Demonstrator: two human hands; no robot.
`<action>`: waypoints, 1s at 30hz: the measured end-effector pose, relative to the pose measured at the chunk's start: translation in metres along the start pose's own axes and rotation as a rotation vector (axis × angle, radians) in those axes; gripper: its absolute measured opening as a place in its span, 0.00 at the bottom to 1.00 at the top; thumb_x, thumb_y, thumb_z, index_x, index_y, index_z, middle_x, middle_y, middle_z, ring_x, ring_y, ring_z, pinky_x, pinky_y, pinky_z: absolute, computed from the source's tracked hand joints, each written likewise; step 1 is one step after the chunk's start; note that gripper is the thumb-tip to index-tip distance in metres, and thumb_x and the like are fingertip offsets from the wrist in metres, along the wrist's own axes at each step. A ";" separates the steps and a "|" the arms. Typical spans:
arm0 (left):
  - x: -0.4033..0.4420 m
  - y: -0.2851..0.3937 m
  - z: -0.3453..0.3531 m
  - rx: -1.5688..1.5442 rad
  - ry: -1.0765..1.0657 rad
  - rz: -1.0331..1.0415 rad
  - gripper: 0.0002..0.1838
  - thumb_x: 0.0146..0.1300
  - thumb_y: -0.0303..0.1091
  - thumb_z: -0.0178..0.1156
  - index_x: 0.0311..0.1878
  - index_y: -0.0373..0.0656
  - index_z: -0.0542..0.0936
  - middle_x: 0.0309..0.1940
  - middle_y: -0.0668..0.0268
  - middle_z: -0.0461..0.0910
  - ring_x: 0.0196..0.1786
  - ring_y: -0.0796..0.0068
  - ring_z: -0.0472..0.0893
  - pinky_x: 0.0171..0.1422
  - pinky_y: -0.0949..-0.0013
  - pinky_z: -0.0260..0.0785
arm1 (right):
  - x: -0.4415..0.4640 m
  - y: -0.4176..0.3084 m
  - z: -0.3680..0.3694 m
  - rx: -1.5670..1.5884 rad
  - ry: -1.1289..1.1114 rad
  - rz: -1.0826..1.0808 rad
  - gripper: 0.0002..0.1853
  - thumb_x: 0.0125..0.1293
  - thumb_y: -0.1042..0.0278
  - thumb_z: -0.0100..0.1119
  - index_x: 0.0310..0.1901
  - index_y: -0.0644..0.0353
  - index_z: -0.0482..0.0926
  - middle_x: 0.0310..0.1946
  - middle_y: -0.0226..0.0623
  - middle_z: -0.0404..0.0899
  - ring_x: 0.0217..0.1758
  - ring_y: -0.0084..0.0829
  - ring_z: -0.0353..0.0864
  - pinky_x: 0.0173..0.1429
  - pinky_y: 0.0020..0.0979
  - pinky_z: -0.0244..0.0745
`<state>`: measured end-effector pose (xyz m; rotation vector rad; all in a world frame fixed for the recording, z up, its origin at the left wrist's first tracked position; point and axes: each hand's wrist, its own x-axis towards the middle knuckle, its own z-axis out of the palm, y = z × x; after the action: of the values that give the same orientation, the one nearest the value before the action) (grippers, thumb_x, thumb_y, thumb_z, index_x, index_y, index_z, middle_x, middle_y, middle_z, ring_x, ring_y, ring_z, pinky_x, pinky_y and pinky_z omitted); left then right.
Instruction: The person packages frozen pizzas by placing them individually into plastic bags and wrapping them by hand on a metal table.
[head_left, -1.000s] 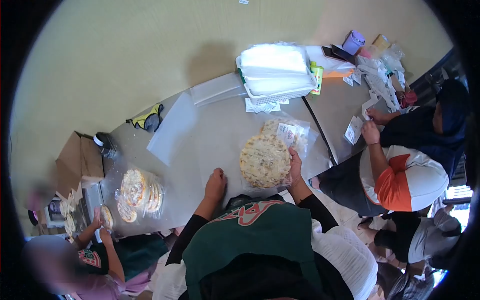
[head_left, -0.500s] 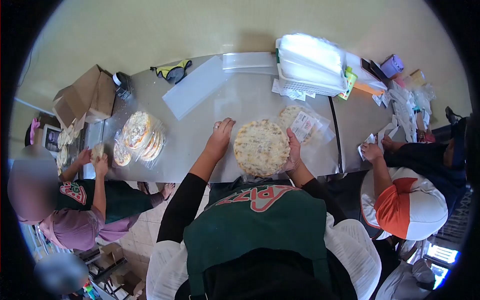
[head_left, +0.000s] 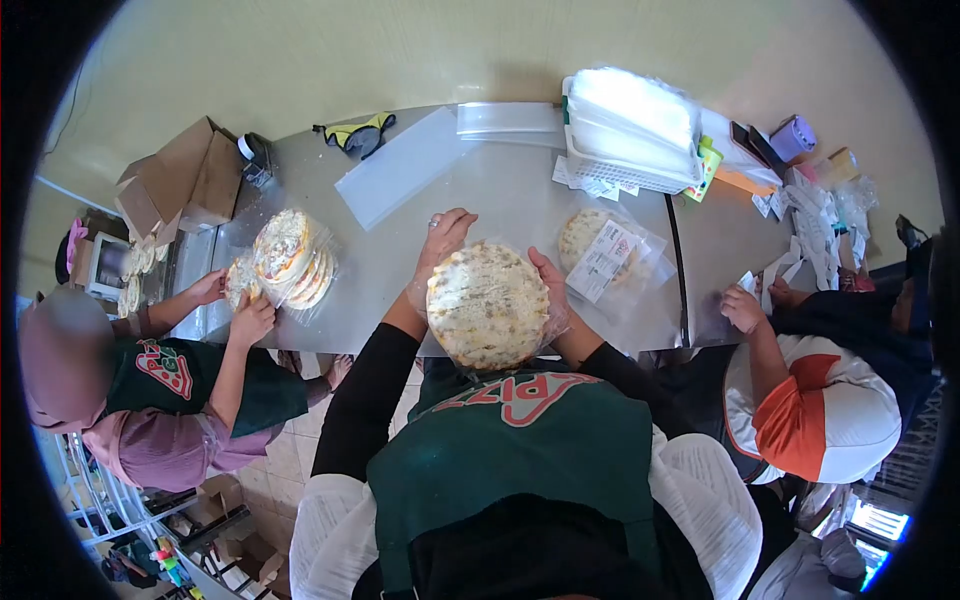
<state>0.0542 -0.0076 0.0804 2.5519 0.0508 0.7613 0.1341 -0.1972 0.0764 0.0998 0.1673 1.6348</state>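
A round cheese-topped pizza (head_left: 488,305) in clear plastic is held up in front of my apron. My right hand (head_left: 550,285) grips its right edge, with the fingers partly hidden behind it. At the upper left edge, my left hand (head_left: 446,238), with a ring on one finger, has its fingers stretched out past the rim. The pizza covers part of that hand, so I cannot tell whether it touches. To the right, another bagged pizza (head_left: 578,240) lies on the steel table (head_left: 400,260) with a printed label (head_left: 604,260) on it.
A white basket (head_left: 630,178) of plastic bags stands at the back right. Clear plastic sheets (head_left: 400,170) lie behind my hands. Several bagged pizzas (head_left: 285,255) are stacked left, near a co-worker's hand (head_left: 250,320) and a cardboard box (head_left: 185,180). Another person's hand (head_left: 742,308) is at the right.
The pizza has moved left and toward me, now overlapping my left hand. My right hand has moved left with it. The left co-worker's hands have shifted to the right.
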 end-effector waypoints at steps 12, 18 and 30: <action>-0.005 0.006 -0.011 0.079 0.039 0.024 0.26 0.48 0.33 0.57 0.52 0.33 0.72 0.51 0.57 0.71 0.49 0.60 0.68 0.58 0.65 0.59 | 0.000 -0.009 -0.011 0.017 -0.104 -0.048 0.34 0.64 0.43 0.43 0.60 0.67 0.65 0.58 0.52 0.69 0.59 0.46 0.70 0.64 0.45 0.63; -0.011 0.019 -0.021 0.073 0.036 -0.030 0.28 0.47 0.32 0.58 0.55 0.37 0.71 0.54 0.59 0.71 0.49 0.59 0.68 0.59 0.64 0.57 | -0.006 -0.014 -0.016 -0.085 0.040 -0.146 0.35 0.63 0.42 0.44 0.60 0.68 0.65 0.57 0.52 0.69 0.58 0.46 0.71 0.64 0.45 0.62; -0.017 0.030 -0.017 -0.020 0.151 0.066 0.26 0.47 0.19 0.54 0.54 0.33 0.71 0.51 0.53 0.72 0.52 0.53 0.71 0.58 0.60 0.60 | -0.017 -0.030 -0.026 -0.192 0.083 -0.360 0.31 0.61 0.50 0.46 0.58 0.68 0.67 0.55 0.51 0.71 0.57 0.48 0.72 0.63 0.46 0.63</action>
<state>0.0283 -0.0298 0.0981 2.4837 0.0075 0.9746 0.1604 -0.2130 0.0468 -0.1386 0.0847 1.2880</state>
